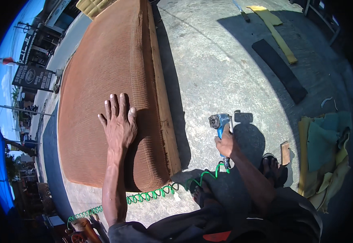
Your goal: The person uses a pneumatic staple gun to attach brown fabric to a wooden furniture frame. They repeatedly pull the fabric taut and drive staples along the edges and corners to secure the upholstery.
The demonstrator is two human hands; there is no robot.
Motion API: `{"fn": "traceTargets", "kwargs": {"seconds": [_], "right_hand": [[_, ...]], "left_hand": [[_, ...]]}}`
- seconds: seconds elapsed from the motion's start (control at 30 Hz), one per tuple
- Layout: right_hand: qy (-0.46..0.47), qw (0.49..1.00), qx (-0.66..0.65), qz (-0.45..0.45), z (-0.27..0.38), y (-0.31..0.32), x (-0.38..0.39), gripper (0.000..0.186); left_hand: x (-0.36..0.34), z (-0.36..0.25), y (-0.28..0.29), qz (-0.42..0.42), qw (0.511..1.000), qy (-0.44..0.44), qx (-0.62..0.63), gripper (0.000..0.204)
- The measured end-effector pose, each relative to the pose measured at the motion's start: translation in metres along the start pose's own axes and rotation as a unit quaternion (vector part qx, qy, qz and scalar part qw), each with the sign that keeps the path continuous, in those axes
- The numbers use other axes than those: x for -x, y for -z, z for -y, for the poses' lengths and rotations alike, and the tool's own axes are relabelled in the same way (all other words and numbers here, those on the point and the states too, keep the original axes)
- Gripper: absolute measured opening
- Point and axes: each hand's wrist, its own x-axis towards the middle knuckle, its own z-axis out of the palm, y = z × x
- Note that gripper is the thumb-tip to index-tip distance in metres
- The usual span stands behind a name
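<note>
My left hand (119, 125) lies with fingers spread on a long upholstered piece (91, 73) covered in brown ribbed fabric, near its right rolled edge. A bare wooden rail (166, 133) runs along that right side. My right hand (225, 141) is closed on a blue pneumatic staple gun (221, 119), held over the concrete right of the upholstered piece. A green coiled hose (152, 196) runs from the gun's lower end toward the lower left.
An air compressor (83, 227) stands at lower left. At right lie a long tool (241, 11), yellow foam strips (279, 36), a black strip (279, 71), a wood scrap (285, 154) and foam pieces (322, 150). A street with a signboard (32, 77) is at left.
</note>
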Motion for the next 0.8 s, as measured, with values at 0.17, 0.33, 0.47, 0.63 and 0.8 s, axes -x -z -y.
{"fn": "traceTargets", "kwargs": {"seconds": [0.17,0.33,0.47,0.63,0.8], "right_hand": [[0.146,0.771,0.578,-0.224,-0.065,-0.072,-0.103,0.075],[0.125,0.857,0.391,-0.312,-0.029,-0.102,-0.103,0.069],[0.136,0.933,0.321,-0.083,0.086,-0.062,-0.115,0.050],[0.041,0.926,-0.365,0.083,0.218,-0.028,-0.194,0.079],[-0.003,0.915,-0.401,0.049,0.286,-0.014,-0.276,0.085]], "left_hand": [[-0.018,-0.034,-0.015,-0.038,0.998,-0.049,0.005,0.067],[-0.020,-0.016,-0.010,-0.011,0.996,-0.064,0.056,0.066],[-0.062,0.020,-0.013,0.023,0.994,-0.058,0.087,0.065],[-0.137,0.012,-0.022,0.018,0.996,-0.041,0.072,0.063],[-0.188,-0.007,-0.029,0.017,0.996,-0.086,0.023,0.062]]}}
